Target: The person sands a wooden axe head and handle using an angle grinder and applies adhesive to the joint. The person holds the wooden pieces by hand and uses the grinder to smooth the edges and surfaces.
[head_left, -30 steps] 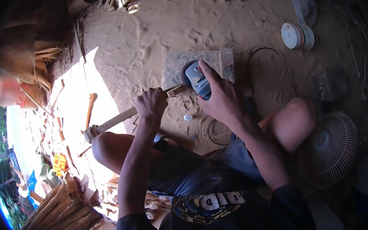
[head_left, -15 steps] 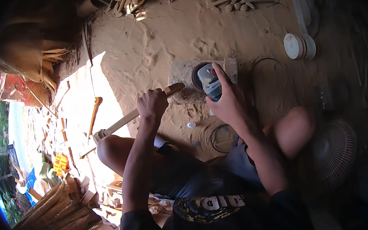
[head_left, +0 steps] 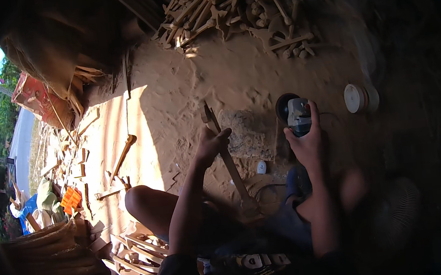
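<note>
Left hand (head_left: 213, 142) has fingers clenched round a wooden piece (head_left: 234, 174) slanting from 11 to 5 o'clock; right hand (head_left: 307, 142) grasps a disc power tool (head_left: 298, 113) at the piece's 2 o'clock; stone slab (head_left: 250, 134) lies between

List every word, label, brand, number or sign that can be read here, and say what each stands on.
Dark shirt: pale print on the front, dim and partly lost in shadow; not copied out here.
Small white object on the ground: a faint mark, too small to read.
Power tool in the right hand: no legible label.
White tub: no lettering can be made out.
</note>
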Action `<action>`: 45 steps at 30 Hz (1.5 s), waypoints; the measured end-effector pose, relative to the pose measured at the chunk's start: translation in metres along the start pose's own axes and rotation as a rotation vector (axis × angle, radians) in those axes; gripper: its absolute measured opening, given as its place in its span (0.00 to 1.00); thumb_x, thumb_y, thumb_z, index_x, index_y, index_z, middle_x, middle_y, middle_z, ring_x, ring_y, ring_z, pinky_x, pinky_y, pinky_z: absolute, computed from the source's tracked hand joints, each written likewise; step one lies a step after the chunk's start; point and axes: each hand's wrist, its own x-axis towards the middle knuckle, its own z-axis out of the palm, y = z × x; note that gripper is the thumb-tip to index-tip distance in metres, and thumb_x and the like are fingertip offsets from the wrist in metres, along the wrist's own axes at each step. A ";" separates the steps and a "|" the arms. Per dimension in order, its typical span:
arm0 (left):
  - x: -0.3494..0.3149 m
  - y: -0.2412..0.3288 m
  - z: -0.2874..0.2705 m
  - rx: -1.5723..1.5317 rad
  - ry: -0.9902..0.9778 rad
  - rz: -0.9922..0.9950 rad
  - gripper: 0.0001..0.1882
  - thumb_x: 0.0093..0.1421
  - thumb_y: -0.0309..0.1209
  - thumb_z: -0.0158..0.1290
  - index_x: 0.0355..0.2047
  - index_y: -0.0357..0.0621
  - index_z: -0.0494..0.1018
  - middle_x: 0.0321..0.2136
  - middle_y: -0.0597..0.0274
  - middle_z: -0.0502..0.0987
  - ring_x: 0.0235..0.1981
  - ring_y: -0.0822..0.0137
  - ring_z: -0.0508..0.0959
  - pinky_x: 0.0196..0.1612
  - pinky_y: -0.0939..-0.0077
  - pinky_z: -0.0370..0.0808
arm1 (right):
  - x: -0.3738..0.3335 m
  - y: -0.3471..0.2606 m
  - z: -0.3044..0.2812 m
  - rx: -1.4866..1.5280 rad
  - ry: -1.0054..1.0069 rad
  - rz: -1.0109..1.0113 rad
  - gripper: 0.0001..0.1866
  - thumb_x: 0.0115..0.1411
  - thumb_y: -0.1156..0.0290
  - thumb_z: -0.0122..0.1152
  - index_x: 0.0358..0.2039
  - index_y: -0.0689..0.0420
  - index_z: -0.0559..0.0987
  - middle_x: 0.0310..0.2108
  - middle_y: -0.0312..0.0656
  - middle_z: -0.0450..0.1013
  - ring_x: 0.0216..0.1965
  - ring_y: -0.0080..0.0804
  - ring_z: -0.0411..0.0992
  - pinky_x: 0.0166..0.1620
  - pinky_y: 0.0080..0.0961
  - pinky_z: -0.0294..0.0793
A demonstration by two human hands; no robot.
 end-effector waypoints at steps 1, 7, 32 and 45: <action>-0.011 -0.010 0.004 -0.006 -0.013 -0.047 0.12 0.69 0.30 0.63 0.29 0.43 0.73 0.21 0.70 0.74 0.20 0.75 0.73 0.24 0.75 0.70 | -0.004 0.005 0.009 0.035 -0.020 -0.066 0.51 0.56 0.71 0.75 0.78 0.48 0.58 0.65 0.54 0.74 0.64 0.47 0.76 0.63 0.39 0.76; -0.055 -0.078 0.047 -0.236 0.057 -0.210 0.08 0.69 0.28 0.62 0.42 0.39 0.75 0.28 0.64 0.77 0.24 0.71 0.79 0.29 0.71 0.81 | -0.026 -0.006 0.040 0.216 -0.244 -0.160 0.52 0.58 0.74 0.71 0.80 0.53 0.53 0.72 0.59 0.65 0.72 0.52 0.66 0.71 0.42 0.69; -0.079 -0.123 0.069 -0.293 0.179 -0.277 0.08 0.70 0.31 0.52 0.42 0.38 0.75 0.25 0.64 0.74 0.20 0.71 0.75 0.21 0.71 0.73 | -0.048 -0.027 0.083 -0.242 -0.438 -0.246 0.51 0.56 0.65 0.76 0.78 0.46 0.59 0.51 0.58 0.81 0.46 0.62 0.82 0.48 0.55 0.82; -0.083 -0.119 0.069 -0.212 0.162 -0.286 0.06 0.67 0.28 0.52 0.40 0.39 0.73 0.23 0.65 0.73 0.20 0.71 0.74 0.22 0.71 0.72 | -0.029 -0.035 0.104 -0.279 -0.377 -0.277 0.49 0.56 0.68 0.74 0.76 0.47 0.60 0.52 0.59 0.80 0.47 0.61 0.82 0.47 0.54 0.82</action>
